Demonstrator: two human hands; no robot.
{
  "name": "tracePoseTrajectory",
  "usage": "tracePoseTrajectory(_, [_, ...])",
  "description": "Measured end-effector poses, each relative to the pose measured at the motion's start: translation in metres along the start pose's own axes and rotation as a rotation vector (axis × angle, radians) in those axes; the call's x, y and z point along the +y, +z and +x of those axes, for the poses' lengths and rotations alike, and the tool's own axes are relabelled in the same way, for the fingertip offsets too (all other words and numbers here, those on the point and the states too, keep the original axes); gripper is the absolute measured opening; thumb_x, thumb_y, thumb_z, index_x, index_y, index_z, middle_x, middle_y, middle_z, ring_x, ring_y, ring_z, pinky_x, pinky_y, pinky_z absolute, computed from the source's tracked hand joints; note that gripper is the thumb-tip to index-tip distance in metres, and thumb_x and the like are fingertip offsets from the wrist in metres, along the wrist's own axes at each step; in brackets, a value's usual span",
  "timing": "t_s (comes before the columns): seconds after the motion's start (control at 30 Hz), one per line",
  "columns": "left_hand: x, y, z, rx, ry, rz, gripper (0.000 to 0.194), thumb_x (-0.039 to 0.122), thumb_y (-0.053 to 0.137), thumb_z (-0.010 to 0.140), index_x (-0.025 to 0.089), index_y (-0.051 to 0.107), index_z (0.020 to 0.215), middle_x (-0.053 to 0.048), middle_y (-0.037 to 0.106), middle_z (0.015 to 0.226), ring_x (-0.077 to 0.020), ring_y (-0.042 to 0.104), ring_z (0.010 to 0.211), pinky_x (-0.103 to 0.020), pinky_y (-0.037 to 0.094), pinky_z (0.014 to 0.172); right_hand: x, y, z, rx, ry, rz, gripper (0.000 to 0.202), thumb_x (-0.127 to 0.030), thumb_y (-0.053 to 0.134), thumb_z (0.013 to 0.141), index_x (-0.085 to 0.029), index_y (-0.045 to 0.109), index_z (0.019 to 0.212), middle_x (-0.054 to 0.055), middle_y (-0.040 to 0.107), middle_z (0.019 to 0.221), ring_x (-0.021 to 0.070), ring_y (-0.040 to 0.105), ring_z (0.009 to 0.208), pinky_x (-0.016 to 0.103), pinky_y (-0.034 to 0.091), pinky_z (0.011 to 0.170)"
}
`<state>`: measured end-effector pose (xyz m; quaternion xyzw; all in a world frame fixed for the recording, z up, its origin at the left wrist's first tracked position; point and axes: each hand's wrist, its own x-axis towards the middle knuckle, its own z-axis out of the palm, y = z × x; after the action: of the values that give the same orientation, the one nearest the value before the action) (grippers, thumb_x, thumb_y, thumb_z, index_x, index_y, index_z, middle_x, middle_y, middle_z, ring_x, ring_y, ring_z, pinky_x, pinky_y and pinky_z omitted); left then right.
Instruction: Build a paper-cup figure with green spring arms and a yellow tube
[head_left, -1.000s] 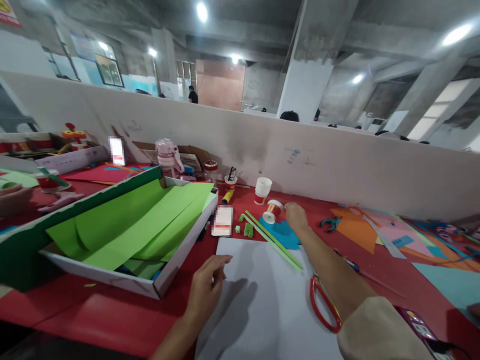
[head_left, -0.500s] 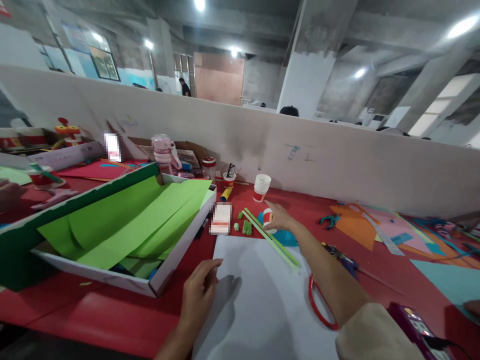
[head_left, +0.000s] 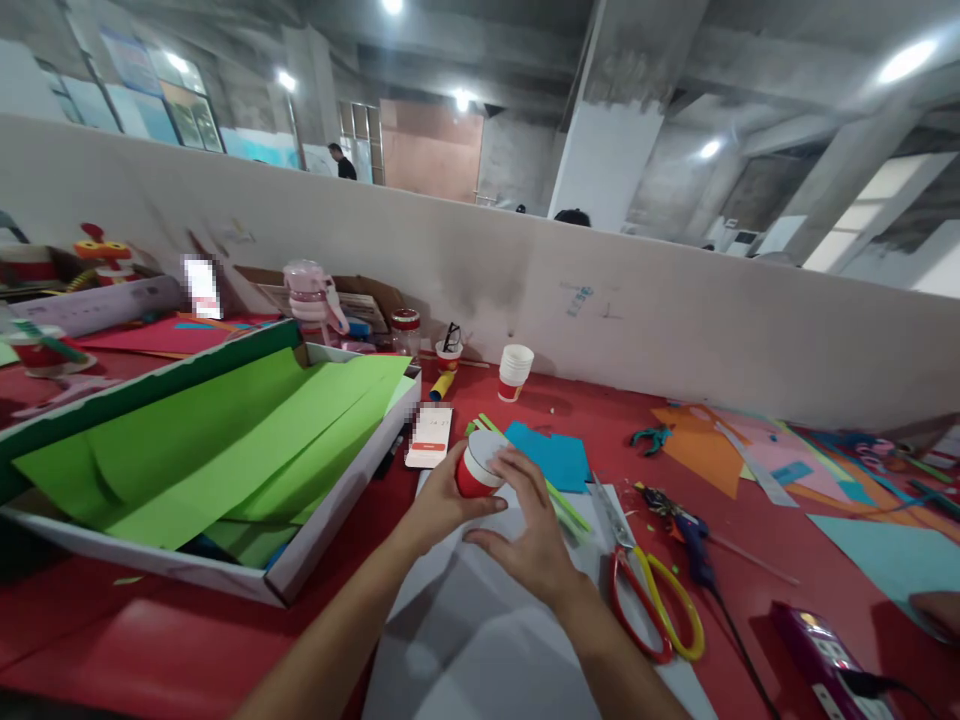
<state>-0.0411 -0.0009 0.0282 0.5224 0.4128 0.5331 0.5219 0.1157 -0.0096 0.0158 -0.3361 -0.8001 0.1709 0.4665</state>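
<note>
As the red-and-white paper cup (head_left: 477, 470) was held at the far edge of the white sheet (head_left: 480, 645), its pale round end faced up. The left hand (head_left: 441, 503) gripped it, curled around its left side; the right hand (head_left: 532, 535) was partly open, fingertips against the cup's right side and thumb spread away from them. Green strips (head_left: 570, 508) slanted behind the right hand toward the sheet's right edge, and blue paper (head_left: 559, 460) lay just beyond its far edge. Near the cup, on its left, lay a phone (head_left: 430, 440). Scissors (head_left: 624, 538) with red and yellow handles lay along the sheet's right edge, a glue gun (head_left: 696, 550) near them. Farther out, stacked cups (head_left: 514, 374) stood toward the far edge of the red surface (head_left: 600, 425), a box (head_left: 337, 520) of green paper (head_left: 247, 445) occupied its left part, and a purple power strip (head_left: 814, 650) sat toward its near right corner.
</note>
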Motion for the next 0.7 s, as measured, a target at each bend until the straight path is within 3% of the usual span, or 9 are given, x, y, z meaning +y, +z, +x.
tracePoseTrajectory(0.1, [-0.016,-0.003,0.011,0.037,0.080,0.044,0.072,0.023,0.084,0.055,0.016,0.055,0.121,-0.009,0.068,0.112,-0.0250,0.065,0.100,-0.038,0.054,0.089,0.012,-0.005,0.001,0.010,0.150,0.150,0.056,-0.043,0.072,0.082,-0.030,0.053,0.133,0.011,0.047,0.145,0.0291,0.042,0.138,0.048,0.040,0.111])
tracePoseTrajectory(0.2, [-0.028,-0.005,0.011,0.014,0.183,0.125,0.070,0.026,0.081,0.058,0.017,0.056,0.122,-0.010,0.067,0.118,-0.0279,0.063,0.106,-0.043,0.051,0.095,0.019,-0.012,0.005,-0.012,0.245,0.259,0.070,-0.045,0.076,0.078,-0.028,0.049,0.140,0.011,0.043,0.151,0.0299,0.038,0.141,0.047,0.039,0.111])
tracePoseTrajectory(0.37, [-0.027,0.000,0.004,-0.069,0.203,0.261,0.067,0.025,0.082,0.060,0.019,0.057,0.122,-0.011,0.064,0.123,-0.0294,0.061,0.110,-0.044,0.048,0.099,0.017,-0.010,-0.003,0.038,0.412,0.432,0.074,-0.039,0.083,0.071,-0.026,0.054,0.138,0.010,0.051,0.146,0.0301,0.045,0.136,0.047,0.034,0.115])
tracePoseTrajectory(0.47, [-0.023,0.001,0.002,0.020,0.157,0.143,0.075,0.026,0.088,0.056,0.024,0.056,0.125,-0.009,0.061,0.127,-0.0286,0.058,0.117,-0.040,0.049,0.098,0.015,-0.010,-0.004,0.120,0.551,0.677,0.071,-0.041,0.081,0.074,-0.028,0.053,0.138,0.008,0.052,0.145,0.0289,0.050,0.131,0.045,0.040,0.110])
tracePoseTrajectory(0.57, [-0.020,-0.001,0.002,0.127,0.160,-0.084,0.083,0.023,0.091,0.052,0.029,0.053,0.126,-0.006,0.060,0.127,-0.0257,0.057,0.118,-0.033,0.051,0.092,0.012,-0.011,-0.002,0.102,0.555,0.905,0.072,-0.039,0.079,0.077,-0.034,0.047,0.142,0.005,0.054,0.144,0.0252,0.055,0.126,0.041,0.044,0.106])
tracePoseTrajectory(0.7, [-0.017,-0.004,-0.001,0.093,0.089,-0.304,0.079,0.026,0.091,0.050,0.026,0.057,0.122,-0.005,0.065,0.118,-0.0225,0.064,0.101,-0.028,0.054,0.081,0.005,-0.002,-0.002,0.010,0.548,1.086,0.065,-0.041,0.077,0.080,-0.035,0.050,0.139,0.002,0.054,0.144,0.0233,0.052,0.130,0.041,0.041,0.110])
